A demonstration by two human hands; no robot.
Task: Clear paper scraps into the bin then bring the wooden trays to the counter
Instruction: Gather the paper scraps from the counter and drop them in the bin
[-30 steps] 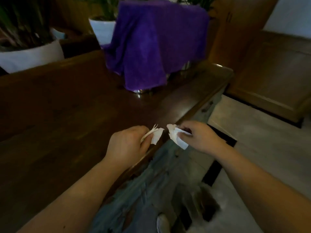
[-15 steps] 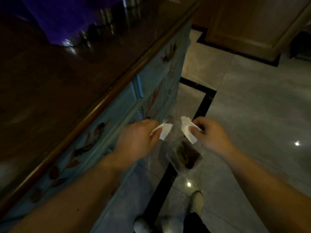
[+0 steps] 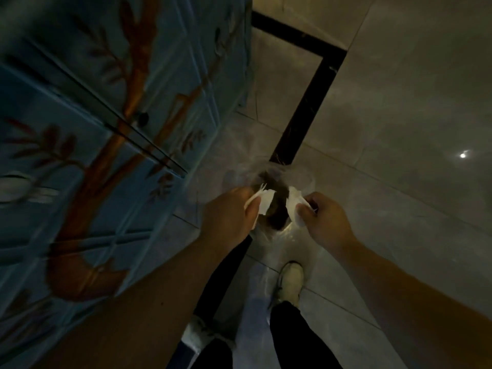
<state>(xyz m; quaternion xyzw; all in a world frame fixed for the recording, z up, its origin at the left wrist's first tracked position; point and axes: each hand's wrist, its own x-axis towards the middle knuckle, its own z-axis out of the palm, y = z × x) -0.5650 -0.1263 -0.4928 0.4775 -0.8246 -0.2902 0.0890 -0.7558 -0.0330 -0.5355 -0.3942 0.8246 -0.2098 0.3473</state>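
My left hand (image 3: 229,217) pinches a white paper scrap (image 3: 264,202) between thumb and fingers. My right hand (image 3: 326,222) grips a second white paper scrap (image 3: 296,207). Both hands hover side by side directly above the bin (image 3: 279,182), a small container on the floor lined with a clear plastic bag, its dark inside showing between the two scraps. No wooden trays are in view.
A blue cabinet (image 3: 106,129) painted with brown branches fills the left side, close to my left arm. Grey floor tiles (image 3: 399,115) with a black border strip (image 3: 306,107) spread to the right. My feet (image 3: 290,278) stand just behind the bin.
My view has dropped from the dark wooden tabletop down to the floor. Both hands, still holding the scraps, have moved off the table edge and down over the bin.
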